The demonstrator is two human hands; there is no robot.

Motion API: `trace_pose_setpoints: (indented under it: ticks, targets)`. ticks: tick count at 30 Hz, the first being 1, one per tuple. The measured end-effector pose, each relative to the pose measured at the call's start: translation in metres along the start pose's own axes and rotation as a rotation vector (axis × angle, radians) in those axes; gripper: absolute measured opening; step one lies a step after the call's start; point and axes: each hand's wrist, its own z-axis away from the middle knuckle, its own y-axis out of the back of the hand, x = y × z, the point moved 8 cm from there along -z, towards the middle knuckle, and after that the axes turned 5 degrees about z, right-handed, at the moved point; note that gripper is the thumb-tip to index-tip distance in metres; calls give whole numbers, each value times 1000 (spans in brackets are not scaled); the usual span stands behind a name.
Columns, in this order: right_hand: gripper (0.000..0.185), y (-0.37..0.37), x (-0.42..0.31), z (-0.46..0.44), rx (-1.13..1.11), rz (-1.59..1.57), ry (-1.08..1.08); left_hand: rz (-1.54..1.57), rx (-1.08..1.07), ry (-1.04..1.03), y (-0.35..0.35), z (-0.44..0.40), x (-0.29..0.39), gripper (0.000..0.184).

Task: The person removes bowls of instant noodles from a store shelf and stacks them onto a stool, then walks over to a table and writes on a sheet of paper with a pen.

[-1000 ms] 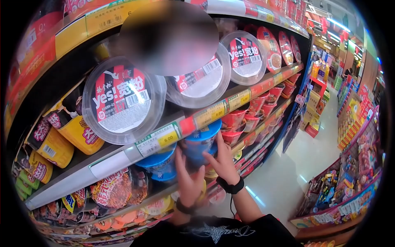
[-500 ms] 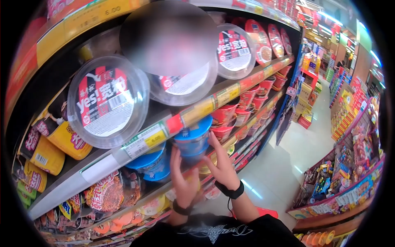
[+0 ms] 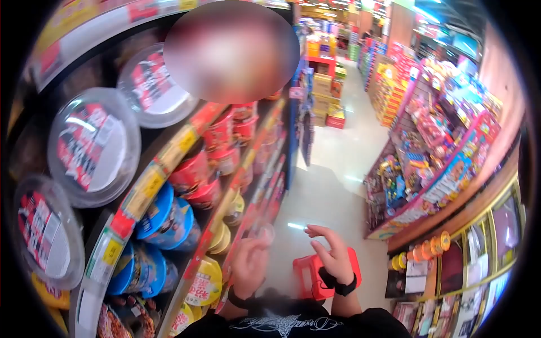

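Observation:
My left hand [image 3: 251, 266] is raised beside the shelf edge, its fingers blurred but seemingly apart, and I see nothing held in it. My right hand [image 3: 333, 256] is open and empty, fingers stretched out, with a dark band at the wrist. Below and behind it, a red shopping basket [image 3: 304, 276] stands on the floor, partly hidden by the hand. Blue instant noodle cups [image 3: 160, 217] sit stacked on the shelf to the left, apart from both hands. Nearer my left hand are yellow-lidded tubs [image 3: 204, 283] on a lower shelf.
Clear-lidded bowls [image 3: 94, 146] fill the upper shelf, with red noodle cups [image 3: 194, 174] farther along. A price-tag rail [image 3: 147, 186] edges the shelf. Across the aisle floor [image 3: 329, 191] stands a slanted bin [image 3: 428, 186] of packaged sweets. Stacked boxes [image 3: 324, 90] are farther back.
Both hands have left the blue noodle cup they were around and moved over the aisle. The view has swung right, bringing the red basket fully into sight.

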Motion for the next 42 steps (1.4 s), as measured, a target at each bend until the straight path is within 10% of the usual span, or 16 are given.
trace_pose_setpoints:
  ticks: [10, 42]
  targets:
    - [22, 100, 55, 153, 442, 299, -514, -2, -268, -69, -49, -6, 1, 8]
    - [20, 93, 55, 159, 305, 538, -429, 85, -401, 126, -95, 19, -39, 9]
